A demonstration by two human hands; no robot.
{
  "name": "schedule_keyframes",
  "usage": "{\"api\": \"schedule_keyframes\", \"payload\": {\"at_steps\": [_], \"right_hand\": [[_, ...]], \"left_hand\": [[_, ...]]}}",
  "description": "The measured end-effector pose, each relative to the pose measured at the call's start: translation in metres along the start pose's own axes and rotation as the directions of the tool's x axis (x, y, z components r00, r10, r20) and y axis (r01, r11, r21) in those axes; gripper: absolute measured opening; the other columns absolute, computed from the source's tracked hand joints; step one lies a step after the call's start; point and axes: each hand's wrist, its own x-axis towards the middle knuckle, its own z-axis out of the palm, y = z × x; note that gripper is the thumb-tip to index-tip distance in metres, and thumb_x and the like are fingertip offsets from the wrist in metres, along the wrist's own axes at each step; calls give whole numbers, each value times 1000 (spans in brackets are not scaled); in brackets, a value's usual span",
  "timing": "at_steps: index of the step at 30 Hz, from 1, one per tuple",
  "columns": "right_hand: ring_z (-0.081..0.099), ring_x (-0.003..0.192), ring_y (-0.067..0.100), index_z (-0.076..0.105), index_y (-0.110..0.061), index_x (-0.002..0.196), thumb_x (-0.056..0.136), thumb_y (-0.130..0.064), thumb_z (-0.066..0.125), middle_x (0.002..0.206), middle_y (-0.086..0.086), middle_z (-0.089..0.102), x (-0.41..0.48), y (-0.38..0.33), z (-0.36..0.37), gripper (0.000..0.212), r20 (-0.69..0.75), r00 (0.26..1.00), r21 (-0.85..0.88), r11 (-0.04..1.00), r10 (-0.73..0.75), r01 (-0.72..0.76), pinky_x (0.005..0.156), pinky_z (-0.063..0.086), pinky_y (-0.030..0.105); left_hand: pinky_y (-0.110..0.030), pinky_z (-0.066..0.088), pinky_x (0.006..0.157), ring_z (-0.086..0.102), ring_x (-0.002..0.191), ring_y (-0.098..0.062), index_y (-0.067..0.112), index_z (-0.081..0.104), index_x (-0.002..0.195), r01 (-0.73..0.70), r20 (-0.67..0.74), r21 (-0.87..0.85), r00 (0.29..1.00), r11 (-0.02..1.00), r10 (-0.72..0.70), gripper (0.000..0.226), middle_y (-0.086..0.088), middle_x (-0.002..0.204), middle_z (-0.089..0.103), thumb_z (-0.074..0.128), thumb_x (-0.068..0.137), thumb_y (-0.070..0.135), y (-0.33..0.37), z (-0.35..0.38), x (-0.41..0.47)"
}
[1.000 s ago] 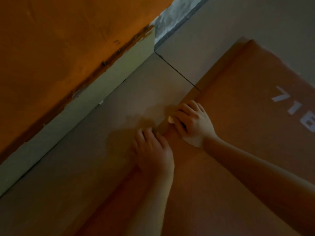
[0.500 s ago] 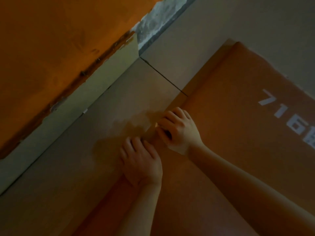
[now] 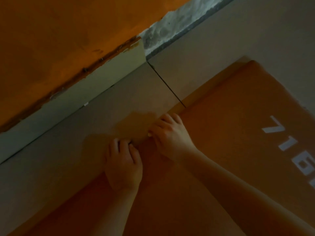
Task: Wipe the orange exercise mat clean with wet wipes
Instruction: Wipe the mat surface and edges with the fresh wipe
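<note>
The mat (image 3: 230, 108) lies flat on the floor (image 3: 51, 167), lower right. It looks soft, light and bendy, so its thin edge is the place to hold. My right hand (image 3: 170, 138) curls on the wipe (image 3: 150, 134) there. My left hand (image 3: 123, 167) bends beside it. Gripping or pressing, I cannot tell.

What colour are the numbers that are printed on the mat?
White. The numbers stand out against the orange mat, best seen in the head view.

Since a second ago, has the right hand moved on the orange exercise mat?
No: right hand stays at the orange exercise mat edge, short of the dark tile joint.
</note>
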Motion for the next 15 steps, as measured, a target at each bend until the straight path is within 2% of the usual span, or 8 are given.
{"api": "schedule_keyframes", "payload": {"at_steps": [3, 5, 8, 11, 15], "right_hand": [[63, 89, 30, 71, -15, 81, 63, -3, 77, 85, 3, 70, 9, 53, -30, 23, -59, 997, -111, 993, 41, -47, 80, 46, 47], [62, 90, 31, 70, -14, 82, 70, -3, 70, 87, 4, 70, 8, 87, -49, 17, -125, 983, -180, 971, 135, -156, 86, 42, 47], [57, 92, 32, 68, -8, 84, 84, -7, 56, 87, 6, 67, 1, 96, -49, 11, -233, 934, -133, 943, 271, -307, 89, 40, 46], [55, 92, 27, 65, -7, 81, 91, -15, 47, 84, 4, 65, -2, 90, -41, 22, -229, 937, -66, 956, 264, -286, 87, 42, 41], [53, 96, 22, 68, -11, 84, 94, -24, 47, 86, 0, 66, 0, 91, -46, 27, -241, 933, -19, 960, 266, -279, 89, 39, 34]], "left_hand": [[-47, 44, 79, 56, 90, -37, 5, 65, 95, 22, -11, -51, 1000, 998, -22, 38, -13, 103, 59, 32, 90, 24, 1, 1, 0], [-49, 45, 80, 55, 91, -36, 5, 65, 96, 23, -15, -53, 1000, 998, -24, 39, -13, 103, 59, 32, 90, 25, 2, 2, -1], [-50, 45, 80, 53, 91, -36, 5, 65, 96, 31, -20, -46, 999, 998, -32, 39, -13, 103, 59, 32, 90, 25, 1, 4, -1], [-50, 43, 81, 52, 91, -37, 4, 64, 96, 24, -22, -42, 999, 999, -25, 39, -14, 103, 57, 32, 89, 25, 2, 4, -1], [-51, 39, 83, 54, 94, -40, 3, 64, 95, 55, 17, 12, 998, 998, -55, 42, -17, 103, 57, 31, 87, 27, 2, 1, 0]]}}
